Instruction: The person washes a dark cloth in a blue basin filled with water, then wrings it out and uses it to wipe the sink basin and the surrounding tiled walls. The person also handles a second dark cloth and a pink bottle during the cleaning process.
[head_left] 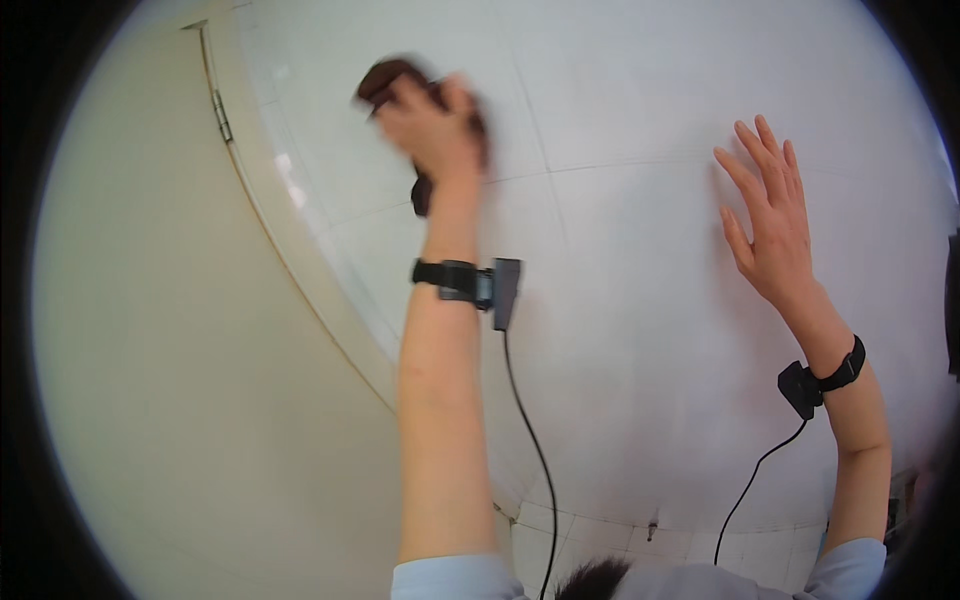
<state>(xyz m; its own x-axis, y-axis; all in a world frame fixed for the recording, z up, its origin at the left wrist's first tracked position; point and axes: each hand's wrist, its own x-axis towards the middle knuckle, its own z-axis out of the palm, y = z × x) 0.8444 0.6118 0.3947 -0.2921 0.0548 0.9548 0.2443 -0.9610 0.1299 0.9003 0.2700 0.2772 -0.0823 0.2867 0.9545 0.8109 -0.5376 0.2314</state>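
My left hand, smeared by motion, is on a dark brown cloth against the white tiled wall. Bunched parts of the cloth show beyond the fingers and beside the wrist. Farther right, my right hand has its fingers stretched and spread, with nothing in it. It is at the wall's surface, but whether the palm touches cannot be told. Each wrist wears a black strap with a small dark device, the left device and the right device.
To the left stands a cream door with a metal hinge along its frame. Black cables hang from both wrist devices. A small metal fitting shows low in the view. Something dark stands at the right rim.
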